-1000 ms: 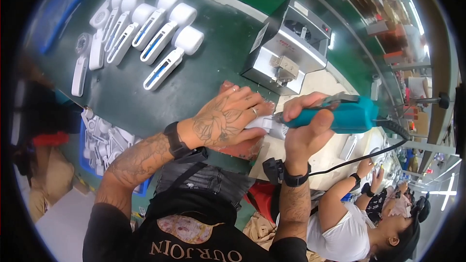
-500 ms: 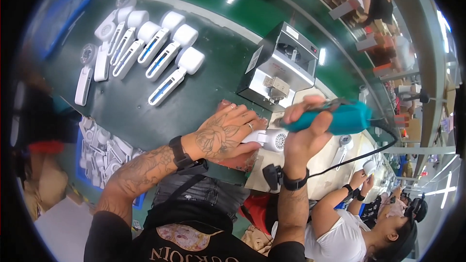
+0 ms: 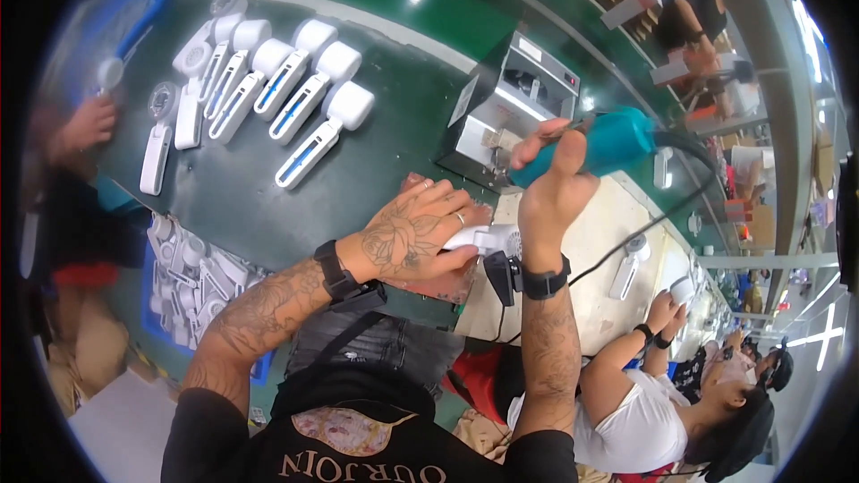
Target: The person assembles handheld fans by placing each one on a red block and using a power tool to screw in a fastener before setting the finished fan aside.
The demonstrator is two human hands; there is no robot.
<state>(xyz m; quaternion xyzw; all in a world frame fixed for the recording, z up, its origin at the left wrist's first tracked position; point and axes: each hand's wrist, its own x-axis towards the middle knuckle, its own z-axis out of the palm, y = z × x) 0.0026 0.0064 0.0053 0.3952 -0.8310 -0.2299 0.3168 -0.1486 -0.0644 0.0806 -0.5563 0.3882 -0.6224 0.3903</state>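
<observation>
My left hand (image 3: 416,234) is closed around a white handheld fan (image 3: 490,238), pressing it down on a reddish pad (image 3: 437,289). The fan's round, slotted head points right and lies partly behind my right wrist. My right hand (image 3: 553,197) grips a teal electric screwdriver (image 3: 616,139), raised and tilted, its cord trailing off to the right. The driver's front end is close to a black-and-silver screw feeder (image 3: 537,80); its bit cannot be made out clearly.
Several white handheld fans (image 3: 309,154) lie in rows on the green table (image 3: 394,112). A blue bin (image 3: 154,311) at lower left is full of white parts. A co-worker's hand (image 3: 88,125) holds a white piece at far left. Another person (image 3: 640,416) works on the right.
My right hand has lifted the screwdriver away from the fan, up toward the screw feeder. My left hand keeps the fan nearly in place. A co-worker's hand has appeared at far left.
</observation>
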